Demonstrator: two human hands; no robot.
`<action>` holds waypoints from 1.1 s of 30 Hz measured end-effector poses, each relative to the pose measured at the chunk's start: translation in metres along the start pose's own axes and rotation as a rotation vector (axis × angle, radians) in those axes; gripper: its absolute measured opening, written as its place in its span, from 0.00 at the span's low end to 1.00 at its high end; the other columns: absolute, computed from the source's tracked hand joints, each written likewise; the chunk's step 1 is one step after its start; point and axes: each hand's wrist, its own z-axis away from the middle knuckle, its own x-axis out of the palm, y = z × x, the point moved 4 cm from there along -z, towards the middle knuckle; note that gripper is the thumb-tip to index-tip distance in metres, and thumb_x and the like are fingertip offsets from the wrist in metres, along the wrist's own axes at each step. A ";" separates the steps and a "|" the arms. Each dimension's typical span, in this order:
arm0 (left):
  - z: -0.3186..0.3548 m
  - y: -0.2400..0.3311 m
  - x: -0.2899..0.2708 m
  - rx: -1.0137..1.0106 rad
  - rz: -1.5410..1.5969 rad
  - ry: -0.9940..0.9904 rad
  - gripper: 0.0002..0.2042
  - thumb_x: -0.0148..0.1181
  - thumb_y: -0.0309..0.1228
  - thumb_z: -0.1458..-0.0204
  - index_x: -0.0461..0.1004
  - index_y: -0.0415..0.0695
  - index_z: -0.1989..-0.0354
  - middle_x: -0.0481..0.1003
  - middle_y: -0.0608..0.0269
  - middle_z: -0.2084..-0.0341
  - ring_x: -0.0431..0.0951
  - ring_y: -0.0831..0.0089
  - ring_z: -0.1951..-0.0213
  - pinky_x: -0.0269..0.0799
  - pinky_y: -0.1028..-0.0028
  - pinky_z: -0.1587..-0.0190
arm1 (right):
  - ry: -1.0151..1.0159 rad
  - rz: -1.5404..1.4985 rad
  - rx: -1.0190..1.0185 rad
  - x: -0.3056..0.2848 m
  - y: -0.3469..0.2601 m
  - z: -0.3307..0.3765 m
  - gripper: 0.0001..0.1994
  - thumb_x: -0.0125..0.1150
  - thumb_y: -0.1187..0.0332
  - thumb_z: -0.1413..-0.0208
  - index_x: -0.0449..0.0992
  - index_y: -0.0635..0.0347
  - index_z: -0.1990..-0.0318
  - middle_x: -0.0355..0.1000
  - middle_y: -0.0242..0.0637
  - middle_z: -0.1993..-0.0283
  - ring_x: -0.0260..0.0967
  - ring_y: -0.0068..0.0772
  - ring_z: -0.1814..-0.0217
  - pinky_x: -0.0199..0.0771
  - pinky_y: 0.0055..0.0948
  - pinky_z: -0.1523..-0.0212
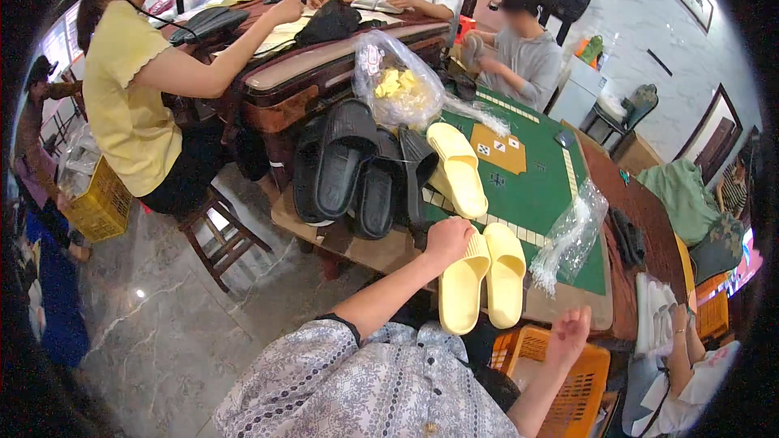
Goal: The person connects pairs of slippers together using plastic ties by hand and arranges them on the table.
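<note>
My left hand is closed at the strap of a yellow slide slipper near the table's front edge. Its mate, another yellow slipper, lies right beside it, toes toward the far side. My right hand hangs above an orange basket, fingers loosely curled and apart, with nothing visible in it. A third yellow slipper rests farther back on the green table top. Left of it stand several black slippers, leaning together in a cluster.
A clear bag with yellow scraps sits behind the black slippers. Clear bags of white strips lie on the right of the green table top. Co-workers sit around the tables. A wooden stool and a yellow crate stand left.
</note>
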 end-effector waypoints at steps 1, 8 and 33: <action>-0.002 0.003 0.001 -0.013 -0.002 -0.035 0.10 0.55 0.36 0.47 0.78 0.44 0.71 0.76 0.54 0.70 0.78 0.54 0.65 0.73 0.57 0.62 | -0.102 0.020 0.057 0.004 0.004 -0.003 0.06 0.58 0.68 0.43 0.66 0.51 0.65 0.66 0.24 0.70 0.60 0.15 0.71 0.57 0.15 0.75; -0.021 0.017 -0.016 0.125 0.035 0.026 0.08 0.57 0.32 0.50 0.80 0.43 0.73 0.78 0.52 0.72 0.76 0.52 0.65 0.72 0.58 0.61 | -0.268 1.047 0.103 0.034 0.062 -0.028 0.06 0.62 0.70 0.46 0.78 0.65 0.66 0.74 0.30 0.72 0.71 0.20 0.72 0.70 0.21 0.69; -0.024 0.026 0.044 0.208 0.356 -0.670 0.12 0.50 0.36 0.41 0.75 0.41 0.63 0.77 0.52 0.66 0.74 0.59 0.63 0.68 0.64 0.55 | -0.076 0.729 0.452 0.058 0.161 -0.021 0.10 0.51 0.67 0.42 0.70 0.58 0.75 0.66 0.28 0.80 0.62 0.19 0.82 0.63 0.20 0.80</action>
